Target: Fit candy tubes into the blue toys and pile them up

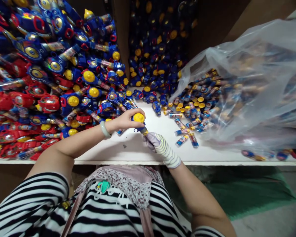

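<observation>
My left hand (125,121) grips a blue toy with a round yellow cap (138,118) just above the white table (128,149). A pale bracelet sits on that wrist. My right hand (154,142), in a striped glove, is closed round a small tube (144,131) that sticks out of the toy's lower end. The two hands meet at the toy, near the table's front edge.
A high pile of blue and red toys (44,75) fills the left. More blue toys (153,65) lie heaped at the back. A clear plastic bag (249,75) at the right spills small tubes with yellow caps (189,112) onto the table.
</observation>
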Tool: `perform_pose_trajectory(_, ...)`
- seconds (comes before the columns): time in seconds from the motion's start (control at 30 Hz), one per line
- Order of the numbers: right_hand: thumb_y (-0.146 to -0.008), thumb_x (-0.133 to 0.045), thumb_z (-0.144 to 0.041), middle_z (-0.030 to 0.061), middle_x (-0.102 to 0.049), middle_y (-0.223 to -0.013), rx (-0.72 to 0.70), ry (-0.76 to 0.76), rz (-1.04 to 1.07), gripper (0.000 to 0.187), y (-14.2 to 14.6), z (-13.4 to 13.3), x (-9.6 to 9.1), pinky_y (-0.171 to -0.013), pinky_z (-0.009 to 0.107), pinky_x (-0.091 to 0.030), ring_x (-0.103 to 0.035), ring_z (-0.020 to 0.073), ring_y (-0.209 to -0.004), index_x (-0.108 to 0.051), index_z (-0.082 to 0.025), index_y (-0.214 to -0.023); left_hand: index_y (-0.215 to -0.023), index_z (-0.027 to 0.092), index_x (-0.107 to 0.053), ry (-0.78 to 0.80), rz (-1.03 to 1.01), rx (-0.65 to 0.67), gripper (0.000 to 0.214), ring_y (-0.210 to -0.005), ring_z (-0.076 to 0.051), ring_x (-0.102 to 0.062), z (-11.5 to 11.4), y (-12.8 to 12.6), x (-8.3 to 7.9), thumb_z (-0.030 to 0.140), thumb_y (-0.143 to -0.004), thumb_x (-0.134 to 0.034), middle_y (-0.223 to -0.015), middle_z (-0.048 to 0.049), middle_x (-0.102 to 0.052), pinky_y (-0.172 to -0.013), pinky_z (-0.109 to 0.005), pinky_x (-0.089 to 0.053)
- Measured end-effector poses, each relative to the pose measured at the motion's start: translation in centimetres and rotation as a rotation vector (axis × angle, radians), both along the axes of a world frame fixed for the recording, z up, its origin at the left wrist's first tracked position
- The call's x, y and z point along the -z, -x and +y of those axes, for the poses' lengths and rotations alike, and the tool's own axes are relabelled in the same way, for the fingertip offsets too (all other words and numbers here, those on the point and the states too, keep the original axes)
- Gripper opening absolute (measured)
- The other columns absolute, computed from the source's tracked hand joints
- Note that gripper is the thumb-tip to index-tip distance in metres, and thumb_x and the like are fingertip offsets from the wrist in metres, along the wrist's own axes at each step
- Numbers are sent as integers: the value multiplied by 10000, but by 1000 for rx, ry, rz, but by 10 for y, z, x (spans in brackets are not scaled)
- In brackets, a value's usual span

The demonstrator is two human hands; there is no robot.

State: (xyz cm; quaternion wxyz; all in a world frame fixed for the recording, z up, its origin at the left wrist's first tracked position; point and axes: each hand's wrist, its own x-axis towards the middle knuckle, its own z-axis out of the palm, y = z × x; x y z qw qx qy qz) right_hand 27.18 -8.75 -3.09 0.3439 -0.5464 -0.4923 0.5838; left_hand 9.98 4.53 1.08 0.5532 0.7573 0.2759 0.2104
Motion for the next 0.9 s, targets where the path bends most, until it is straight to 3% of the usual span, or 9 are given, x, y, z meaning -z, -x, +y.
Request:
perform_pose_trajectory(0.1,-908,-346,-670,-78,-359,-454,-38,123,244,533,9,-6,9,-388,235,-254,-264,92,-371,-588,-204,-816,-924,150,-620,-106,-47,136,334,-865,-168,-572,-3,7,-3,357,-704,-763,-922,-45,-614,-810,-300,-475)
perform_pose_trajectory(0.23,-848,-560,-636,65,-684,-882,64,-142,72,512,-13,6,15,-668,310,-532,-629,176,-740,-651,-205,-1109,-959,184,-615,-345,27,54,304,-860,-170,-581,22,27,-31,369,-759,-747,-942,-35,-621,-804,-307,-486)
perform_pose_trajectory(0.3,-817,-598,-643,110,-658,-1176,195,-237,12,632,-36,15,19,-827,373,-552,-642,231,-1017,-560,-244,-1306,-968,212,-593,-566,-5,-297,302,-883,-171,-568,57,44,-58,390,-780,-749,-965,-24,-601,-831,-316,-482)
perform_pose_trajectory(0.43,-825,-594,-637,118,-687,-1146,259,-196,-14,592,-64,23,30,-899,419,-553,-670,241,-1014,-591,-237,-1260,-1063,213,-513,-945,-57,-936,373,-1123,-179,-474,168,76,-115,354,-821,-759,-1120,-43,-530,-1049,-353,-390)
perform_pose_trajectory(0.5,-811,-626,-620,119,-715,-1089,223,-162,0,565,-60,24,35,-910,424,-553,-690,239,-965,-628,-217,-1206,-1137,218,-479,-1007,50,-990,417,-1211,-161,-412,223,81,-136,290,-833,-755,-1213,-41,-497,-1138,-350,-321)
perform_pose_trajectory(0.63,-815,-626,-611,132,-729,-1093,154,-132,-28,549,-41,24,38,-924,446,-550,-698,255,-985,-660,-206,-1183,-1282,178,-461,-927,398,-761,535,-1308,-215,-392,291,65,-157,321,-842,-727,-1317,-23,-502,-1182,-469,-267)
perform_pose_trajectory(0.77,-836,-598,-612,122,-731,-1107,149,-154,-132,520,-52,13,38,-948,459,-539,-693,262,-1023,-670,-230,-1182,-1136,97,-541,-940,426,-790,335,-1263,-220,-370,287,44,-151,208,-873,-715,-1220,-34,-549,-1163,-516,-228)
perform_pose_trajectory(0.83,-843,-586,-616,119,-735,-1090,195,-173,-166,507,-72,5,39,-935,450,-547,-700,258,-997,-679,-231,-1159,-988,129,-562,-1026,372,-895,157,-1134,-175,-404,260,34,-134,89,-877,-666,-1102,-37,-558,-1101,-449,-316)
perform_pose_trajectory(0.9,-856,-563,-614,122,-741,-1052,268,-183,-206,505,-96,-3,39,-875,428,-571,-712,251,-939,-678,-219,-1150,-876,170,-572,-1116,337,-799,157,-1023,-172,-461,221,20,-107,13,-871,-563,-988,-46,-566,-991,-389,-403)
